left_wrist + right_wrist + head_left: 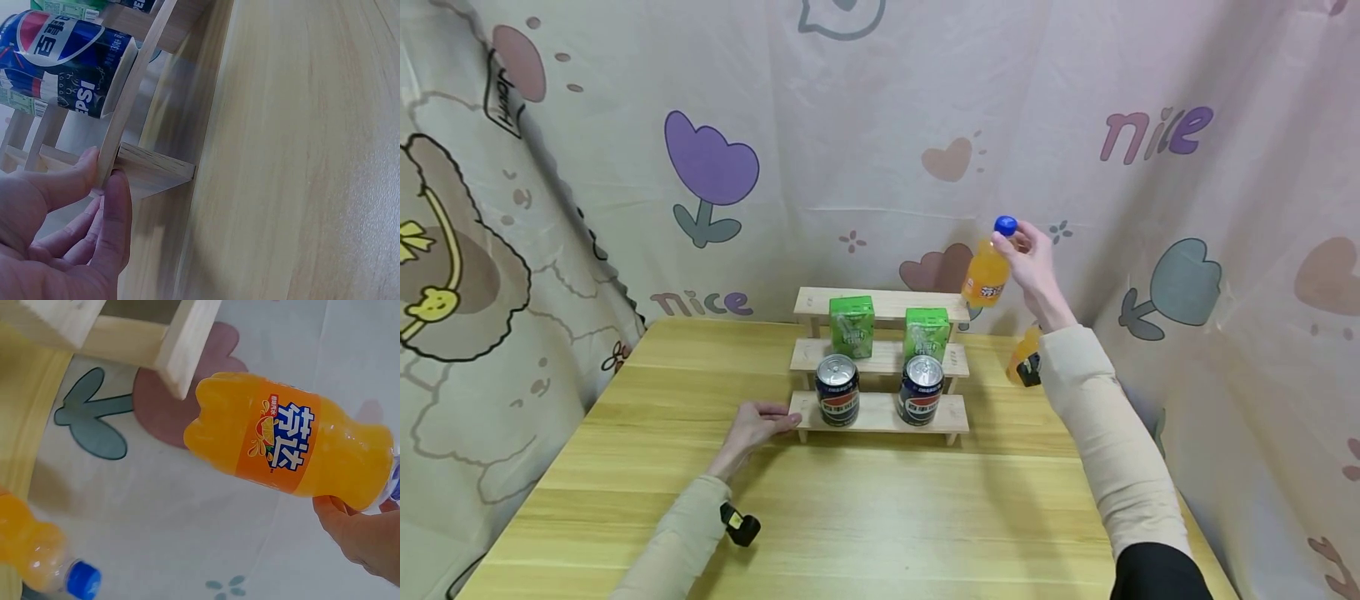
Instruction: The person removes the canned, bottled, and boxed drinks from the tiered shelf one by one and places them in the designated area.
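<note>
My right hand (1030, 262) holds an orange soda bottle (987, 271) near its blue cap, beside the right end of the top tier. In the right wrist view the bottle (287, 434) hangs with its base toward the shelf. At the other side, my left hand (758, 429) pinches the left end of the bottom board of a three-tier wooden shelf (876, 417). The left wrist view shows thumb and fingers (115, 219) on either face of that board. Two dark blue cola cans (837, 392) stand on the bottom tier, and two green drink cartons (852, 327) on the middle one.
A second orange soda bottle (1022, 354) stands on the wooden table (880, 508) right of the shelf, partly behind my right wrist camera. Behind the table hangs a printed curtain (850, 125), with more curtain at both sides.
</note>
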Tool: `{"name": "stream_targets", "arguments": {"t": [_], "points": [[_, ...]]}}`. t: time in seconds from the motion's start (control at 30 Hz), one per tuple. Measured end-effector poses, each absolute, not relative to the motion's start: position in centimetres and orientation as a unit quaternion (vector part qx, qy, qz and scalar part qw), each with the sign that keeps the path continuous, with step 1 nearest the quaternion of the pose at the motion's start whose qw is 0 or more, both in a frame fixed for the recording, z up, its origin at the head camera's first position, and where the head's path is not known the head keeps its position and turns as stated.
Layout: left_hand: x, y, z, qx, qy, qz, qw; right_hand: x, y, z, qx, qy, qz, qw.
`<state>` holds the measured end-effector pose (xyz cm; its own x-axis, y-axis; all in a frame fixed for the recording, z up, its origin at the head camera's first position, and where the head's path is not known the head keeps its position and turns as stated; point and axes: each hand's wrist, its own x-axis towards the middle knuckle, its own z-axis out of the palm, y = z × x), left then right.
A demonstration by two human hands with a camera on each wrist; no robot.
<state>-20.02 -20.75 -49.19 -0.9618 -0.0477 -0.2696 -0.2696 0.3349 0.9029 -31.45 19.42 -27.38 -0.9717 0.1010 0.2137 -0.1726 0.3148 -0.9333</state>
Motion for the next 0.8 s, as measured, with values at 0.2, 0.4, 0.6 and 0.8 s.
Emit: {"name": "stream_targets", "arguments": {"t": [0.2,0.4,0.6,0.8], "points": [[-19.9,-20.7,-49.1,-0.097,0.813,0.566,0.097,-31.2,20.8,-28.8,0.008,-0.81,0.575,0.12],[-19.9,-20.7,-49.2,-0.097,0.813,0.567,0.095,-31.2,21.8,-30.8,-0.01,-0.808,0.579,0.11],[-19.8,-20.7,-49.2,-0.102,0.809,0.571,0.098,-31.1,22.4,-33.3,-0.023,-0.812,0.576,0.095],[-19.8,-20.7,-49.2,-0.1,0.811,0.569,0.097,-31.0,23.2,-36.3,-0.035,-0.813,0.576,0.076]]}}
